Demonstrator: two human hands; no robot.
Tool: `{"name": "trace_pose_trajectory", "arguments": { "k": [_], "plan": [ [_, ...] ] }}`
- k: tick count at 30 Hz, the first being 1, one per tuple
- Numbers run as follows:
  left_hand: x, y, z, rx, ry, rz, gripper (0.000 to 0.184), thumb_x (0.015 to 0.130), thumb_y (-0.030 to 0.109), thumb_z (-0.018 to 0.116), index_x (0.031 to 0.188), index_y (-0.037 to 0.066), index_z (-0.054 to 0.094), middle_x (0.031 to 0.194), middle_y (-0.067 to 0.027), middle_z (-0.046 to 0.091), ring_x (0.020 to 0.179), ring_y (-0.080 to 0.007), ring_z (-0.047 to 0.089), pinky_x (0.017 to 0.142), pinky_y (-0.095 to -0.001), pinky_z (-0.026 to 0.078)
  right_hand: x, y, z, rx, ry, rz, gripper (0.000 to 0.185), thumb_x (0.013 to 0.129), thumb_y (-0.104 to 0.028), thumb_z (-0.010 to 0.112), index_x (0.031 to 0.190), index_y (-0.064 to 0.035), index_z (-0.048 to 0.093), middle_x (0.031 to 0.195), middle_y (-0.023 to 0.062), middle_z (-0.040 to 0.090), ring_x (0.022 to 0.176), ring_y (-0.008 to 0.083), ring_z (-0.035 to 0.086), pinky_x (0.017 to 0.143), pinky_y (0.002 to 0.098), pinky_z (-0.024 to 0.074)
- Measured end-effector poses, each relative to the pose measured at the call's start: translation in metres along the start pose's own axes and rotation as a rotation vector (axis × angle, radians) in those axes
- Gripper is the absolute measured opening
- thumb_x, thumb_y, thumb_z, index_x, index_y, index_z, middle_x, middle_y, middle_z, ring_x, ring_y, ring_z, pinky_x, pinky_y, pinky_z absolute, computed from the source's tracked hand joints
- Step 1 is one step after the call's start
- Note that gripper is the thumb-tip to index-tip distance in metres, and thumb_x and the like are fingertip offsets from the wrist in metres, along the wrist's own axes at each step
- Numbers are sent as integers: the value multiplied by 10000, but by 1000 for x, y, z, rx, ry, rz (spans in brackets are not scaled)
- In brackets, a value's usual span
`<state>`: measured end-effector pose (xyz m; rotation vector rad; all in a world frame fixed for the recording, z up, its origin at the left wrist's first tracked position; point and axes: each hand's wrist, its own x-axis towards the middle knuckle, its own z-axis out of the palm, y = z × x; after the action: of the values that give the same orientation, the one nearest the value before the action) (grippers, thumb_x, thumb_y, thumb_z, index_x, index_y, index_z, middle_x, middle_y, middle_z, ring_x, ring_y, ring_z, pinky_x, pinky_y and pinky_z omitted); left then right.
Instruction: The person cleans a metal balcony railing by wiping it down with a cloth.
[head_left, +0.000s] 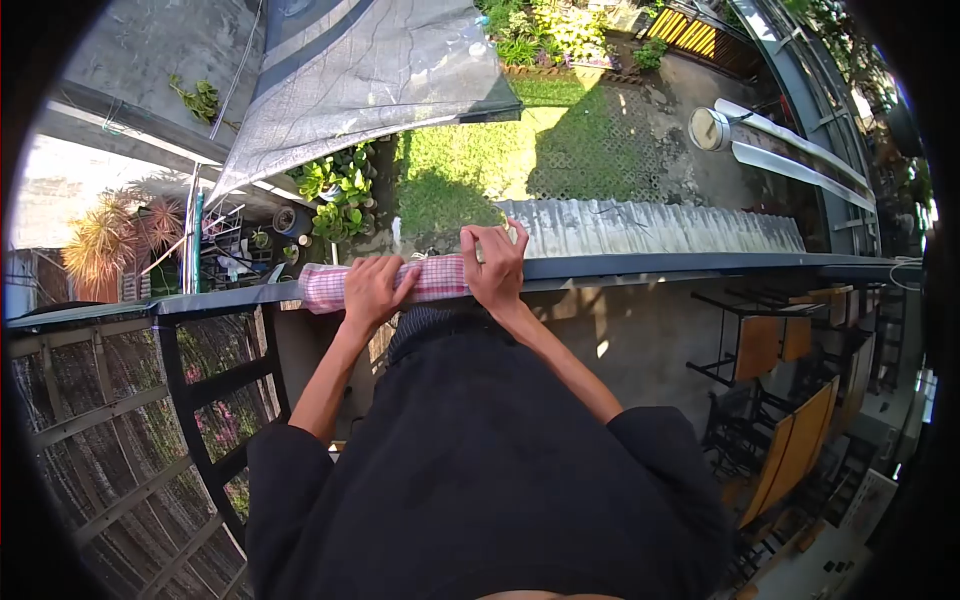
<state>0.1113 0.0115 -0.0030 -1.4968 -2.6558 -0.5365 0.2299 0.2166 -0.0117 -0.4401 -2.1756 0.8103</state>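
Observation:
A pink and white checked cloth [438, 277] lies folded along the top of a dark rail [620, 265] in front of my body. My left hand [372, 286] rests over the cloth with its fingers curled round it and the rail. At the right end of the cloth is my right hand [494, 262], its fingers bent and pinched at the rail's far side. Something small and pale shows near its fingertips, too small to make out.
Beyond the rail are a corrugated roof [660, 230], a grey shade net [370, 90] and a lawn [460, 150]. A metal frame [225, 385] stands at lower left. Desks and chairs [790, 440] stand below on the right.

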Motion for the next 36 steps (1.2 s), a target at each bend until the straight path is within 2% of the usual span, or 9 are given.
{"name": "trace_pose_trajectory", "arguments": {
  "k": [5,8,12,15,18,19,22,29,36],
  "plan": [
    [39,79,48,-24,-60,49,279,1050,365,649,1053,88,686,937,-94,718,913,-292,694,831,-441,494,-7,17,-13,215,-8,180,179,1045,-194,669,1031,-32,745,980,125,768,952,343,715,982,468,507],
    [34,65,36,-121,-111,99,295,1058,363,641,1114,77,683,1008,-113,727,963,-301,696,854,-440,498,-10,25,-32,199,-186,137,175,1031,-201,689,1027,-38,750,1010,139,773,987,347,716,943,465,521],
    [9,16,5,-108,-77,92,301,1062,364,632,1088,71,691,1006,-126,730,952,-314,699,843,-436,494,-19,23,-46,81,-324,-68,200,994,-252,741,1048,-60,757,1043,118,782,1031,315,724,1020,444,493],
    [-9,-25,-4,39,-66,-9,335,1054,387,641,925,78,654,859,-97,683,859,-285,677,808,-417,491,-22,17,-53,43,-330,-72,210,987,-265,750,1060,-69,760,1056,108,783,1039,302,724,1053,432,477],
    [-13,-24,-5,54,48,17,309,1039,346,650,882,79,650,827,-93,675,837,-280,669,787,-414,482,-25,13,-48,31,-280,-12,199,991,-261,747,1053,-72,762,1055,110,784,1030,313,722,1042,436,486],
    [-13,-20,-3,57,19,-37,247,1048,297,620,945,84,691,866,-92,707,863,-289,686,797,-435,486,-25,12,-46,36,-254,25,196,995,-259,743,1047,-71,763,1052,110,785,1027,315,722,1037,435,488],
    [-8,-2,5,25,115,-24,237,1042,284,623,926,88,691,850,-84,695,843,-284,675,792,-432,483,-24,12,-38,38,-215,109,193,1009,-256,729,1030,-69,767,1046,108,788,1018,319,723,1022,432,494],
    [1,38,13,-18,233,-1,274,1023,353,664,898,109,654,838,-68,645,854,-268,642,835,-421,468,-25,6,-36,-64,-277,142,220,1040,-275,693,1012,-67,758,1003,110,770,993,338,713,943,466,504],
    [-23,-17,8,-64,118,17,340,1023,425,669,1037,86,703,987,-95,690,973,-278,657,893,-422,474,-24,7,-31,-66,-195,209,213,1044,-227,678,966,-34,719,954,155,712,919,394,667,851,492,514]
  ]
}}
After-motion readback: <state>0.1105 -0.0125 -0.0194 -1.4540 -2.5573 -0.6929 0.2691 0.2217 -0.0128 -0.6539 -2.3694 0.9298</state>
